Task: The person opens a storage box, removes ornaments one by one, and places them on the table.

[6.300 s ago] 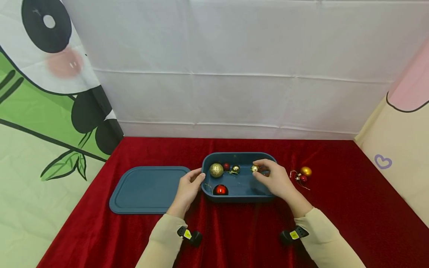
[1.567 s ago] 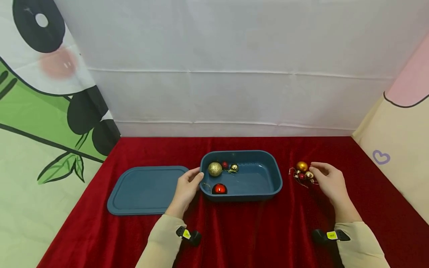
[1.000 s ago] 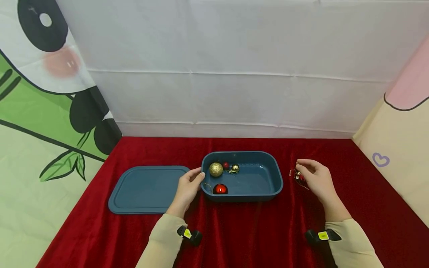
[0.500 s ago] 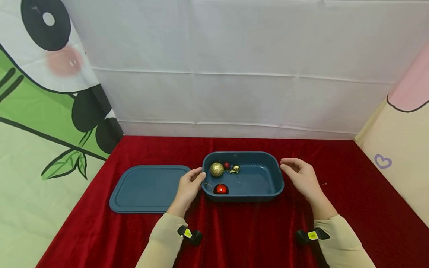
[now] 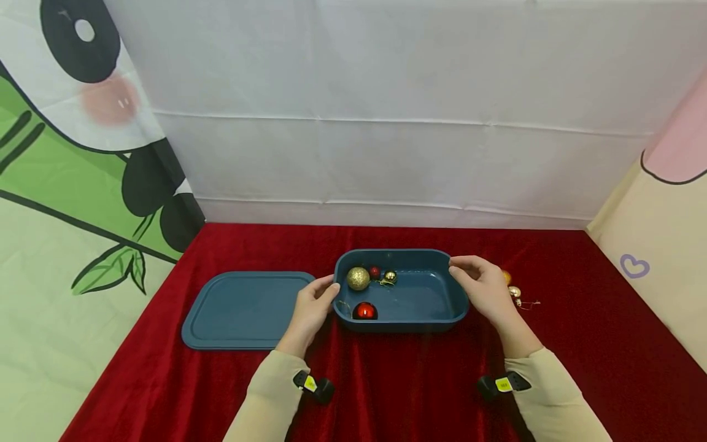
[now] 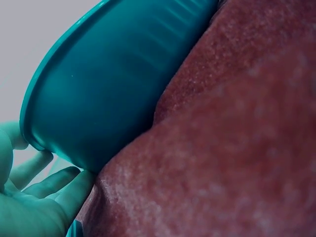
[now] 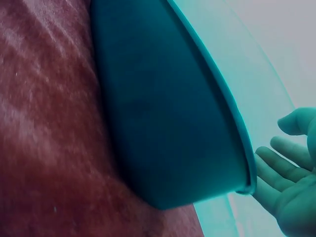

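R hand (image 5: 487, 291) had shifted left approx. 1 s on, now blocking part of the gold ornaments (image 5: 515, 291); digits apart by the blue box's (image 5: 425, 298) R rim, contact unclear. L hand (image 5: 311, 307) gripped its L rim. Lidless, it sat mid-table (image 5: 420, 380) w/ 4 baubles (image 5: 358, 279).

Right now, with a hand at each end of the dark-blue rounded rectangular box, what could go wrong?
If the left hand tilts the dark-blue rounded rectangular box, the glittery gold ball and glossy red ball lying loose inside would probably roll and knock together. The small shiny gold ball on the red velvet cloth sits close to the right hand; an outward sweep might send it rolling.
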### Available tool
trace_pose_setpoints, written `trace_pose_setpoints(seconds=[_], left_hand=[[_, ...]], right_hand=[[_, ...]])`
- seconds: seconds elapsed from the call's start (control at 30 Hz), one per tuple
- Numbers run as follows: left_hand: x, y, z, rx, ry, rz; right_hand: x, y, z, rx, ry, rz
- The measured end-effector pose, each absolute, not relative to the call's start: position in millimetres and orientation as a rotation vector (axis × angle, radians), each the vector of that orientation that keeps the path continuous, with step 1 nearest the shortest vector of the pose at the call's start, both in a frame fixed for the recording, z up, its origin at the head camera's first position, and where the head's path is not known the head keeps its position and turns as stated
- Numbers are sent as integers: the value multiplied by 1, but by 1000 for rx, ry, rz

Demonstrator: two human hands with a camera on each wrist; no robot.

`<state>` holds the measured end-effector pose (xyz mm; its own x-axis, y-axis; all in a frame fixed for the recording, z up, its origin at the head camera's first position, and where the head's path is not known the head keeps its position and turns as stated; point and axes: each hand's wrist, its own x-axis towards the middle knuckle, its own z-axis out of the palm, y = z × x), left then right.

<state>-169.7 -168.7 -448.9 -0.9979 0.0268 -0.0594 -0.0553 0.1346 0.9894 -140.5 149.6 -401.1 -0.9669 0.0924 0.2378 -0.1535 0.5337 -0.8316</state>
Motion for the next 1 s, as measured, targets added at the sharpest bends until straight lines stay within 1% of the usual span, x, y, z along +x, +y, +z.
trace_pose_setpoints(seconds=[1.0], left_hand=[[-170, -166, -448, -32, 2297, 2046]], right_hand=[[-174, 92, -407, 294, -2638, 1374]])
